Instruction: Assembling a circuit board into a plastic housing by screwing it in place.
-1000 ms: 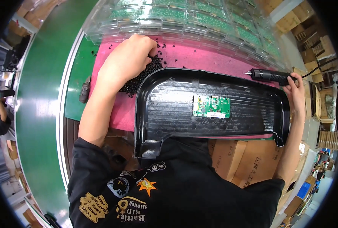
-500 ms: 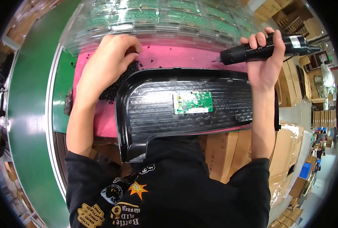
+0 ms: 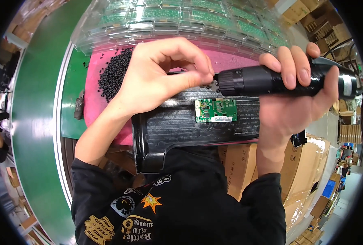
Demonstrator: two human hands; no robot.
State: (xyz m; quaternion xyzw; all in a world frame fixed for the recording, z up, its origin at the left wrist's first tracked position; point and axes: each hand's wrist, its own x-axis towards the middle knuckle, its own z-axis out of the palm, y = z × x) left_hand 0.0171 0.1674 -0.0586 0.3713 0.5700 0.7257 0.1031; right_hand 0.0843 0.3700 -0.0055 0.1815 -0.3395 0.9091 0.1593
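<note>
Electric screwdriver (image 3: 271, 81) lies level across the upper right of the frame, the right hand (image 3: 297, 96) wrapped firmly about its barrel. Left hand (image 3: 165, 77), centre top, has thumb and fingers pinched together at the driver's tip; whether a screw sits between them cannot be told. Beneath both, at centre, a black ribbed panel (image 3: 181, 126) carries a small green circuit board (image 3: 216, 110). A heap of black screws (image 3: 114, 73) rests on the pink mat (image 3: 92, 106), upper left. Clear trays (image 3: 181, 20) of boards line the top edge.

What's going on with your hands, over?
Left hand pinched at black electric screwdriver tip. Right hand grips it. Green circuit board on black plastic panel, unobstructed.
</note>
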